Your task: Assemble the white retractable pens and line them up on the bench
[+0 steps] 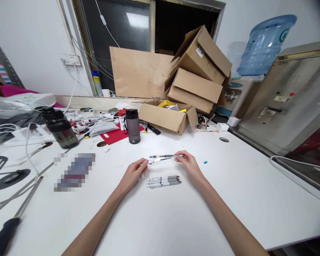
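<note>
Between my two hands, a slim pen [161,160] with a white end and a dark middle is held above the white table [160,220]. The fingers of my left hand [134,173] pinch its white end. My right hand [188,163] has its thumb and fingers closed on the other end, which looks grey. Just behind it is a dark, thin pen part [160,156], its right end close to my right fingertips. Nearer to me, several white-and-grey pens [164,182] lie side by side on the table.
Behind my hands stand a dark bottle [132,127] and an open cardboard box [165,116]. At left are another bottle [61,129], cables and a screwdriver [9,227]. A small blue piece [205,162] lies right of my right hand.
</note>
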Demonstrator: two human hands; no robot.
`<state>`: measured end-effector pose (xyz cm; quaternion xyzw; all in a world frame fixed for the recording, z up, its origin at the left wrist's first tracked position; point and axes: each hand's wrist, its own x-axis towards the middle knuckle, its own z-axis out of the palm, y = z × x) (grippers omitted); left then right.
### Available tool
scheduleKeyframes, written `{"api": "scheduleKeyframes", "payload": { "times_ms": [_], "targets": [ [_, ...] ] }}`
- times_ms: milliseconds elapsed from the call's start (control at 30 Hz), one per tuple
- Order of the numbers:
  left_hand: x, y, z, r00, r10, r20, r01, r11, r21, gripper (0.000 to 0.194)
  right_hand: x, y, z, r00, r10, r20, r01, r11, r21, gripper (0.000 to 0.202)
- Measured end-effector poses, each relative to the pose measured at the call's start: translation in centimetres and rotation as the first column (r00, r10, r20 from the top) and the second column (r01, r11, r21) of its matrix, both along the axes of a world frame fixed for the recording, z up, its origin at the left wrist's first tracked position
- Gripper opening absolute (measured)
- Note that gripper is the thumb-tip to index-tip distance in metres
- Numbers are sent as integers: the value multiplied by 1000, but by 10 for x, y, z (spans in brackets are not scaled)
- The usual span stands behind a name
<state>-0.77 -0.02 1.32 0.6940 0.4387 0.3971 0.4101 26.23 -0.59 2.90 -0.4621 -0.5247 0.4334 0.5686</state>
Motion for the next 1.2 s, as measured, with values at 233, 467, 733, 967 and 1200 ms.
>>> {"api": "scheduleKeyframes", "payload": {
  "times_ms": [233, 467, 733, 967, 1200],
  "targets": [
    [1, 1, 0, 1000, -3, -1, 3, 1000, -5, 41, -1, -3, 4, 1000, 20, 11, -20, 1000, 1, 21],
    [1, 1, 0, 1000, 0, 10, 0, 1000, -9, 43, -2, -6, 8, 999, 33, -8, -33, 999, -12, 25],
    [2, 0, 2, 1000, 6, 16, -6, 1000, -22, 44, 0, -4, 6, 998, 44, -37, -45, 999, -23, 29],
    [3, -2, 4, 1000, 19, 6, -19, 1000, -20, 45, -1, -6, 7, 999, 40, -4, -40, 999, -6, 26],
    [2, -2, 5, 1000, 11, -1, -11, 1000, -4, 43, 0, -2, 6, 999, 29, 45, -31, 999, 45, 24]
  ]
}}
